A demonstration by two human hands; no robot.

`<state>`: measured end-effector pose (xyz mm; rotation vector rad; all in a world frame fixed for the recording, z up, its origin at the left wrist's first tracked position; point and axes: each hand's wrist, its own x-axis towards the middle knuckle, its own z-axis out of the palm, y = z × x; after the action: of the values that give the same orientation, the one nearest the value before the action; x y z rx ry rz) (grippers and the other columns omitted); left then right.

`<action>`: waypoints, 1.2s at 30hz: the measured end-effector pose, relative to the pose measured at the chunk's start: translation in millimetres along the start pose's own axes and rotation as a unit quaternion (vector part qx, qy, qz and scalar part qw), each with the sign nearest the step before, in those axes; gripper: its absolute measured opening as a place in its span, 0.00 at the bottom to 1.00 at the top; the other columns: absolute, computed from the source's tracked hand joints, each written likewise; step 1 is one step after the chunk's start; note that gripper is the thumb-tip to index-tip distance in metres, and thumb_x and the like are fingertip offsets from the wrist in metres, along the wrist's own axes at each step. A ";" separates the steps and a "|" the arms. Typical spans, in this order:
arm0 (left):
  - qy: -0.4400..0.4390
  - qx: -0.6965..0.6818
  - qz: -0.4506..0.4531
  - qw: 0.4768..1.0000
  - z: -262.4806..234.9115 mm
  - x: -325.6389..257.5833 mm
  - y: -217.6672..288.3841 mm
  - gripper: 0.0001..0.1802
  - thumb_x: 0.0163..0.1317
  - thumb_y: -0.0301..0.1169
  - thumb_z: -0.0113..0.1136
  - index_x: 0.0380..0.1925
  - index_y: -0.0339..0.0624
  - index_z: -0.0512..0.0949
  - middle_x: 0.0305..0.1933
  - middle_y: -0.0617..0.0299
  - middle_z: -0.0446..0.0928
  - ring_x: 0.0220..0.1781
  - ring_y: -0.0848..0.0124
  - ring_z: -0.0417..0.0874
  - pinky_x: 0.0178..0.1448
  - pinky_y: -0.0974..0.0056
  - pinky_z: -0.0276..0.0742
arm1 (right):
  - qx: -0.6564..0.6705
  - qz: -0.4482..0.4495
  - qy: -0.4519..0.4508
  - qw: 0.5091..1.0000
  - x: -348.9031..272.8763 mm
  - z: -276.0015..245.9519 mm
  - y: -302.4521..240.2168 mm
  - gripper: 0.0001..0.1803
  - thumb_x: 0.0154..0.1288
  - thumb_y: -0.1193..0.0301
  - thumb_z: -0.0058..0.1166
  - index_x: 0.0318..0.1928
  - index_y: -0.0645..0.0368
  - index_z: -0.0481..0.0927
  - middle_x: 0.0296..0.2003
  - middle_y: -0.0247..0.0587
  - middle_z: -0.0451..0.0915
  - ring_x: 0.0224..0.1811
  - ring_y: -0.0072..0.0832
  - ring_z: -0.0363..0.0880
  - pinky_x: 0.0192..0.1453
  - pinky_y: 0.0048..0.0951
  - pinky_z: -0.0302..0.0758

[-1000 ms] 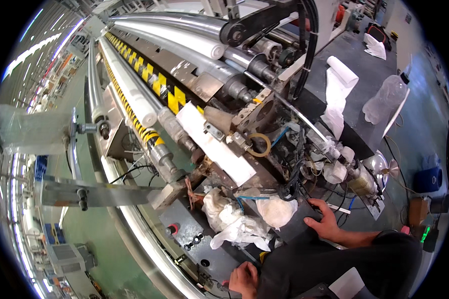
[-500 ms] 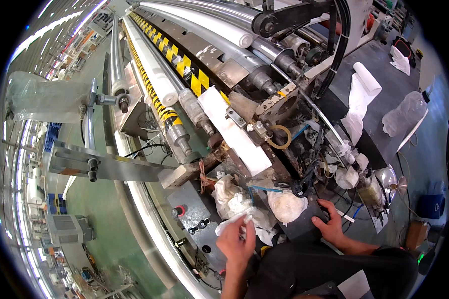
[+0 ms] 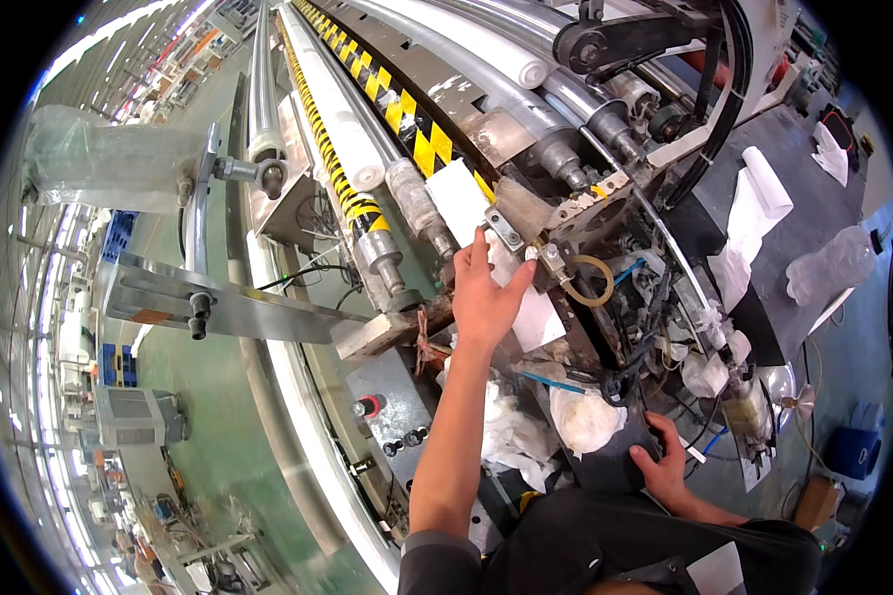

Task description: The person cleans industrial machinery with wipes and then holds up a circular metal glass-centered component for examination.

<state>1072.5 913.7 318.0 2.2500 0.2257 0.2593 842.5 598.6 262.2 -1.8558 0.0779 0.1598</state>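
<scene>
Black sleeves down at the bottom, both arms coming up from there. Right hand sits nearest, fingers curled over the edge of a dark flat panel low on the machine, just beside a wad of white cloth. Further up, the left hand is stretched out with fingers spread apart, pressed flat on a white sheet on the machine frame, not gripping it. Right next to it hangs a yellowish ring. Beyond that, yellow-and-black striped bars and long white rollers run off into the distance.

Left hand outstretched, open; right hand low, curled.
</scene>
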 end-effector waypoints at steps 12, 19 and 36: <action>-0.022 0.021 0.048 0.998 2.8 14.9 -3.3 0.48 0.57 0.44 0.73 0.72 0.31 0.62 0.59 0.51 0.71 0.62 0.58 0.72 0.65 0.59 0.69 | -0.017 0.009 -0.008 1.000 0.8 -1.6 -1.3 0.30 0.57 0.74 0.67 0.60 0.64 0.72 0.60 0.49 0.73 0.63 0.39 0.71 0.69 0.37 0.65; -0.043 0.052 0.077 0.995 -1.0 22.1 -1.9 0.50 0.54 0.44 0.75 0.72 0.31 0.63 0.57 0.51 0.73 0.61 0.56 0.72 0.67 0.59 0.68 | -0.012 0.004 -0.004 1.000 0.8 -2.3 -0.1 0.30 0.57 0.73 0.66 0.60 0.65 0.72 0.60 0.50 0.73 0.63 0.40 0.72 0.69 0.38 0.66; -0.132 0.042 0.045 0.989 -14.6 27.2 -9.1 0.53 0.56 0.48 0.71 0.76 0.38 0.57 0.54 0.54 0.80 0.59 0.55 0.75 0.67 0.58 0.69 | 0.015 0.008 -0.026 1.000 -0.4 -1.9 9.7 0.30 0.59 0.75 0.63 0.62 0.64 0.71 0.62 0.49 0.70 0.65 0.39 0.69 0.71 0.37 0.63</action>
<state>1094.1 937.0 323.1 2.3515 -0.0057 -0.0035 840.9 593.9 253.6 -1.8213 0.0588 0.2166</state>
